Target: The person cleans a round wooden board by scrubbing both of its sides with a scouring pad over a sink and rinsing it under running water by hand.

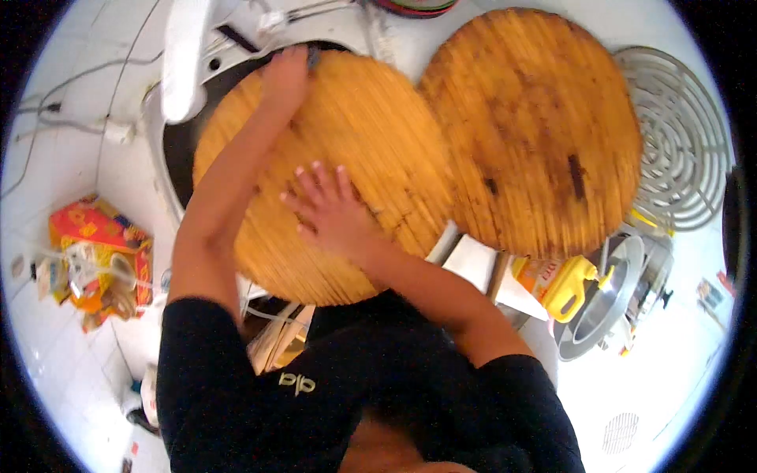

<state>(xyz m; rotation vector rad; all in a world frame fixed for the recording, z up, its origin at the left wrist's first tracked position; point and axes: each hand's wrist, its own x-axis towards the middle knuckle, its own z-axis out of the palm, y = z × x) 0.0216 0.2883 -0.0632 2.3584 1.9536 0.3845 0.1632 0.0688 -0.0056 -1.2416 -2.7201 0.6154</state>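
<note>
Nearest the camera is the person's black shirt (pixel 371 370), with light lettering on the chest. Beyond it, a dark basin (pixel 178 154) with a pale rim lies partly under the near round wooden board (pixel 355 118); its contents are hidden by the board. At the right, a wide metal bowl (pixel 583 335) sits tilted beside a yellow jug (pixel 568 288) with a handle; the contents of the jug cannot be determined. At the left, a red patterned box (pixel 95 225) stands among packets and small items, too blurred to identify.

A second round wooden board (pixel 544 118), darkly stained, adjoins the near board on its right side and partly covers a metal ring rack (pixel 682 146). A white arm-like fixture (pixel 185 63) extends over the basin, close to the near board's far left edge. Grey cables (pixel 67 118) run along the white surface at the far left.

The near board lies in front of the person, under both hands. The right hand (pixel 331 213) rests palm down on its face, fingers released and spread. The left hand (pixel 285 75) is at its far edge, fingers bent, beside a small greyish item (pixel 314 57); whether the fingers grasp this item cannot be determined.
</note>
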